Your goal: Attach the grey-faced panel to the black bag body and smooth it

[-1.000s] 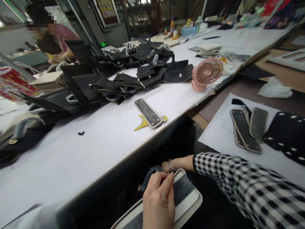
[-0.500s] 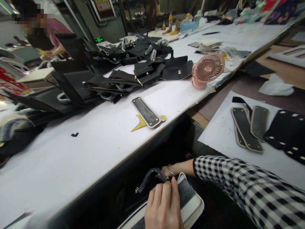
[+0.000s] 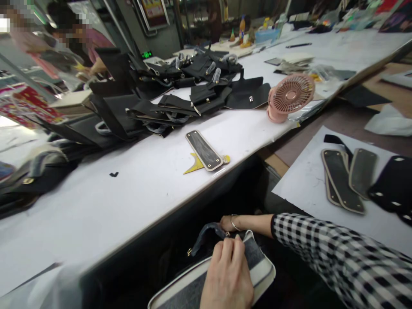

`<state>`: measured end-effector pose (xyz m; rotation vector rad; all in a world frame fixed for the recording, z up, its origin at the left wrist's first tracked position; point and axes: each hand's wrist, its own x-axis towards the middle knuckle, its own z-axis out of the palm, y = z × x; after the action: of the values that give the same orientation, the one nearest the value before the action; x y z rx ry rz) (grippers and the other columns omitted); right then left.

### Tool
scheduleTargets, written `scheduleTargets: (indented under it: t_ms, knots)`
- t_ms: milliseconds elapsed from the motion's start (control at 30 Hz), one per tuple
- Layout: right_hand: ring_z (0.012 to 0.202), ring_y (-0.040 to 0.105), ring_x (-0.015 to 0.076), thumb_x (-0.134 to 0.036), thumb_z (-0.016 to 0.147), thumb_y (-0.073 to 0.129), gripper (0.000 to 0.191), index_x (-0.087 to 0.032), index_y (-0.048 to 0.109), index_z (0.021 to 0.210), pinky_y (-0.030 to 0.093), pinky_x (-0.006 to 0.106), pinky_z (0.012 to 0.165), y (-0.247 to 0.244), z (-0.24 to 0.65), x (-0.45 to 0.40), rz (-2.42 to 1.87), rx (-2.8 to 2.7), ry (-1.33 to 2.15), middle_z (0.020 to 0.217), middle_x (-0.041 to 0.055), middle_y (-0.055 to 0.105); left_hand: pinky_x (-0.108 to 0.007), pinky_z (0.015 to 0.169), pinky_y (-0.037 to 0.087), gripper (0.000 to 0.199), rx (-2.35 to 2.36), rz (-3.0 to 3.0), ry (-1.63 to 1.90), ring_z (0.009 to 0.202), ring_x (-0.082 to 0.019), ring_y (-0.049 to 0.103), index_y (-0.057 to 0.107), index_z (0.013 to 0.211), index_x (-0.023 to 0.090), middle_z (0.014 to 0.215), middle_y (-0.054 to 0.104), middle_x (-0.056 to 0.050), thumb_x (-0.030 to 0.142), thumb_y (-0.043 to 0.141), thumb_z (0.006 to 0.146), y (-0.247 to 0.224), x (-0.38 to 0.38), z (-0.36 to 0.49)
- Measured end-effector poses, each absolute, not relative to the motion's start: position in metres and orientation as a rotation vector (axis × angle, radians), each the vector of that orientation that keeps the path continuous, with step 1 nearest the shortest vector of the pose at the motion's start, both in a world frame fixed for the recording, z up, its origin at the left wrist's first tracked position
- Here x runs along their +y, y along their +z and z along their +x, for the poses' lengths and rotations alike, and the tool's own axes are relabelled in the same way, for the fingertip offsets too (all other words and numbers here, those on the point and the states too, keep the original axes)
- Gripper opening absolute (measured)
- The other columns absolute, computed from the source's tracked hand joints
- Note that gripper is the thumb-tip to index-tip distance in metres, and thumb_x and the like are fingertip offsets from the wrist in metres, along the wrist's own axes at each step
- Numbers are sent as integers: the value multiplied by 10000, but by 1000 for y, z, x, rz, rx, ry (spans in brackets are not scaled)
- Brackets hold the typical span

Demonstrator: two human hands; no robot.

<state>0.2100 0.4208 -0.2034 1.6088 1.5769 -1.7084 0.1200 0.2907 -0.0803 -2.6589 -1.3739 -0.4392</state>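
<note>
Below the table edge, my left hand (image 3: 227,274) reaches up from the bottom and pinches the top edge of a grey felt bag panel with cream trim (image 3: 259,266). A dark curved strap with gold hardware (image 3: 206,234) joins the panel there. My right hand (image 3: 230,223), with a bracelet and a checked sleeve, comes in from the right. It holds the strap's end just behind the panel, and its fingers are mostly hidden.
A long white table (image 3: 128,201) carries a black cream-edged flat piece (image 3: 204,150) on a yellow template (image 3: 194,165), a pink fan (image 3: 289,96) and a pile of black leather parts (image 3: 180,103). Similar oval pieces (image 3: 341,180) lie at right. A person (image 3: 93,43) works far left.
My left hand has slid a little to the right along the panel's top edge. The strap stays between both hands. The view has shifted slightly.
</note>
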Motion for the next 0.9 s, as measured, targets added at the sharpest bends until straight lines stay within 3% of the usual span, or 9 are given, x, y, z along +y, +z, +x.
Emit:
scheduleTargets:
  t_ms: [133,267,433,500,700,767,833,900]
  knots:
    - [667,620,124,-472,1005,496,373,-126,633,970,546,288,644,-154,219,441,1691,1630,-1789,825,15,645,-378,749,499,397,-1344,-2730,-363,878,-253,494,661,1112,34,993,594,-116,35,521,741,-64,292,114]
    - [606,605,113,-534,1023,405,483,-129,633,893,533,275,616,-103,205,433,1720,1726,-1835,735,1,632,-404,816,520,336,-1594,-2873,-313,904,-260,553,671,1044,99,997,618,-107,34,486,771,-47,293,102]
    - [632,612,123,-533,1011,438,479,-134,638,837,535,295,661,-87,181,409,1812,1882,-1631,726,-3,633,-511,1056,415,556,-1712,-2989,-487,1193,-363,503,539,1307,-14,1295,558,-236,26,463,757,-42,286,101]
    - [651,618,129,-520,1005,462,457,-135,639,835,538,305,678,-88,178,405,1850,1918,-1533,738,0,638,-496,1086,394,597,-1743,-3028,-595,1230,-354,494,524,1328,-7,1334,551,-229,13,473,733,-39,282,100]
    - [600,609,121,-541,1008,440,489,-140,633,805,536,293,649,-89,176,401,1902,1988,-1408,676,-15,622,-343,991,457,317,-2145,-2848,-1043,1086,-211,599,663,1138,203,1184,680,-58,242,426,931,-31,287,31]
    - [534,584,109,-561,1016,399,529,-142,624,786,526,276,601,-90,176,399,1894,1994,-1403,617,-28,593,-330,1018,425,352,-2642,-2583,-1263,1122,-211,593,660,1156,221,1201,680,-45,398,450,935,-47,296,-11]
    - [515,575,106,-578,1018,368,564,-147,617,752,520,270,588,-90,176,396,1875,2029,-1384,585,-34,577,-360,933,468,452,-2951,-2482,-1129,1043,-239,633,657,1147,177,1111,708,-75,477,383,950,-76,304,-45]
    - [521,579,111,-591,1016,354,588,-153,613,721,517,274,599,-91,176,395,1835,2082,-1352,571,-33,574,-370,777,509,489,-3222,-2486,-898,877,-257,674,687,1006,113,940,727,-107,484,374,950,-113,311,-61]
